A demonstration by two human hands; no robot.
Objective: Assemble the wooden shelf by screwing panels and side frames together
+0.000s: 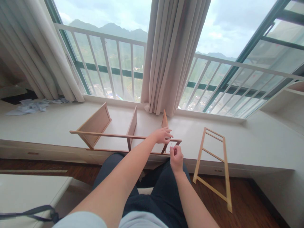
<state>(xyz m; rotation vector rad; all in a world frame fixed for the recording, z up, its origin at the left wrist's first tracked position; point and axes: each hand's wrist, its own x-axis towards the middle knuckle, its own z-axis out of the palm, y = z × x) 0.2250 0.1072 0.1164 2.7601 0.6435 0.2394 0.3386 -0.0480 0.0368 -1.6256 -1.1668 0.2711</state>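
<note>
A wooden shelf frame [114, 136] lies along the front of the white ledge, its boards standing up from the long rails. My left hand [162, 135] reaches over the right end of this frame. Its fingers are stretched and spread, close above the rail beside the small end board [164, 119]; whether they press on the wood I cannot tell. Just below and to the right, my right hand [176, 156] is closed in a pinch. From it a thin, rod-like metal tool [171, 143], perhaps a hex key, points up to the rail near my left fingertips.
A light wooden ladder-like frame [224, 158] leans on the ledge at the right, its feet toward the floor. Crumpled white sheets [33, 106] lie on the ledge [213, 122] at the far left. Behind are curtains [171, 57] and a white railing [118, 39]. A pale surface with a dark strap [35, 210] is at lower left.
</note>
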